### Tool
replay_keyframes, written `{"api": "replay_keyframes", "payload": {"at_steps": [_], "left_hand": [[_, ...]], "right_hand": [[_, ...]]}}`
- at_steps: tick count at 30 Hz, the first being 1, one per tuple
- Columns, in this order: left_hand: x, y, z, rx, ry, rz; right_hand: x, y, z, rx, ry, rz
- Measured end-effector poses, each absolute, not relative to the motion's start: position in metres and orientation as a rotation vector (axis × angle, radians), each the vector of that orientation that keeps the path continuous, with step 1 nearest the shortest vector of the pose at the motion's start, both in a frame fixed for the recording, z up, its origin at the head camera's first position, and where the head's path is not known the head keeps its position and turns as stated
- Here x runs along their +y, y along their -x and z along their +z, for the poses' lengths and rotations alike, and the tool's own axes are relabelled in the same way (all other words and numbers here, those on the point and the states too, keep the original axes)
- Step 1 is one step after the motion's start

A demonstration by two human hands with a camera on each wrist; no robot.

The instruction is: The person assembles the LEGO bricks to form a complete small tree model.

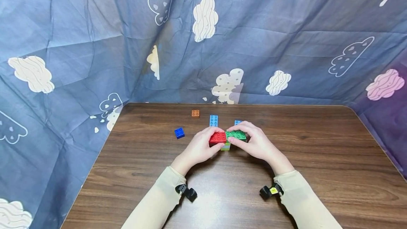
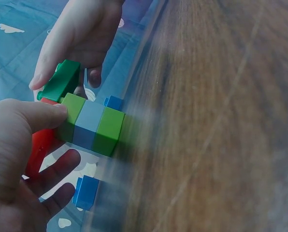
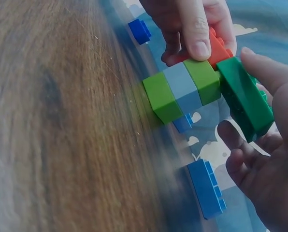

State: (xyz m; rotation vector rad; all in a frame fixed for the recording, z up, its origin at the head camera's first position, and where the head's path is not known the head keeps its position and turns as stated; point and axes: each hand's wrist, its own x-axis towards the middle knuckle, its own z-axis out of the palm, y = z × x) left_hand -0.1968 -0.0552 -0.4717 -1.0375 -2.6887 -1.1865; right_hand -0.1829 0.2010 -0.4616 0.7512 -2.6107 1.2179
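Note:
A small tower (image 1: 225,147) of lime green and pale grey toy bricks stands upright on the table. My left hand (image 1: 200,146) grips a red brick (image 1: 217,137) at the tower's top left, its thumb also touching the upper lime brick (image 3: 202,79). On the other side, my right hand (image 1: 257,143) holds a dark green brick (image 1: 236,136) between thumb and fingers. The green brick (image 3: 245,96) looks tilted in the right wrist view, its inner end at the tower's top. Whether it is pressed onto the studs I cannot tell.
Behind the hands lie a light blue brick (image 1: 213,120) and another blue brick (image 1: 237,122), partly hidden by the right hand. A dark blue brick (image 1: 179,133) and an orange-brown brick (image 1: 195,113) lie to the left. A cloud-patterned cloth (image 1: 178,63) hangs behind the wooden table (image 1: 318,151).

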Motion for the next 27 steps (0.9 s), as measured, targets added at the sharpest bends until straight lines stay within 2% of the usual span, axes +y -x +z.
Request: {"api": "replay_keyframes", "payload": {"at_steps": [27], "left_hand": [[-0.0548, 0.1954, -0.4713, -2.657, 1.035, -1.202]], "right_hand": [[0.1946, 0.1796, -0.4575, -2.686, -0.655, 1.29]]}}
